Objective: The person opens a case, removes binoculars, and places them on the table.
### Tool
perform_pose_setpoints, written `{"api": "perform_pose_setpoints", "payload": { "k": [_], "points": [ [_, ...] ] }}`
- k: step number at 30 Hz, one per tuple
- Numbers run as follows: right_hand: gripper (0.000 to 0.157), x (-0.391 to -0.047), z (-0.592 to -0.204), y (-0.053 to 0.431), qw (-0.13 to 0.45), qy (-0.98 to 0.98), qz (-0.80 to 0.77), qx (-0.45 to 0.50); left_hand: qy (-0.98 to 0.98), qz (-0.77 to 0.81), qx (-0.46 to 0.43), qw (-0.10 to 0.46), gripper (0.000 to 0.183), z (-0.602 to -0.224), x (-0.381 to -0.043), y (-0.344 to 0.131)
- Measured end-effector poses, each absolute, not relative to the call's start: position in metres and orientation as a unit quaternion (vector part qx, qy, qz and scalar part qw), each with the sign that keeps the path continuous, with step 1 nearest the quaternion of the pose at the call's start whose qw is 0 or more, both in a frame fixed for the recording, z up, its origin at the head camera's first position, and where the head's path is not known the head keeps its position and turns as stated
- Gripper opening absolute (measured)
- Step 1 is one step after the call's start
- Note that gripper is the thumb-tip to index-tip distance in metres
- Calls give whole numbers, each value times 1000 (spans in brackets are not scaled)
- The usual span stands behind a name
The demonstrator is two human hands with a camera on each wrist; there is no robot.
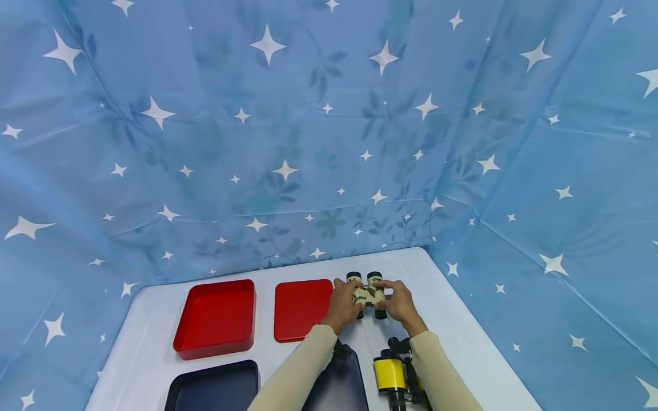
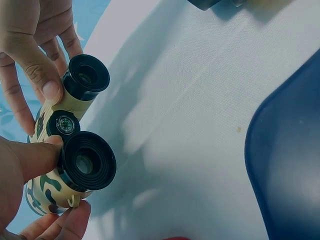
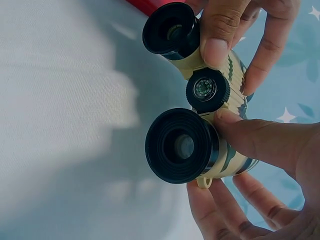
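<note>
Both hands hold a pair of camouflage-patterned binoculars [image 1: 368,294] above the far right part of the white table. My left hand [image 1: 343,303] grips the left barrel, and my right hand [image 1: 400,301] grips the right one. In the left wrist view, the left thumb [image 2: 37,155] presses beside the small round compass [image 2: 65,124] between the black eyepieces. The right wrist view shows the right thumb [image 3: 265,142] on the tan body near that compass, with fingers curled under the barrel. A small strap loop [image 3: 204,182] sticks out from the side.
A red tray [image 1: 218,314] and a flatter red tray or lid [image 1: 302,311] lie left of the hands. Two dark blue trays [image 1: 213,391] [image 1: 343,388] sit nearer. A yellow and black object [image 1: 389,374] lies by the right forearm. A starry blue curtain [image 1: 329,142] hangs behind.
</note>
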State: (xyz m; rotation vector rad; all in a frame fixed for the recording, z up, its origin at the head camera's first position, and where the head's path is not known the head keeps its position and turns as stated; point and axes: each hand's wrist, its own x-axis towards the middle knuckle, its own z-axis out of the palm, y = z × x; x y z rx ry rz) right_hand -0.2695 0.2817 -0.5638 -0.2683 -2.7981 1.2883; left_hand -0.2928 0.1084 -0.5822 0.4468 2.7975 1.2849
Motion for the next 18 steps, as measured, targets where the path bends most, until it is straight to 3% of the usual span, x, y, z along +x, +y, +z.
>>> {"api": "perform_pose_setpoints", "payload": {
  "k": [18],
  "points": [
    [54, -273, -565, 288, 7, -907, 410, -96, 902, 411, 127, 29, 43, -589, -299, 123]
  ]
}}
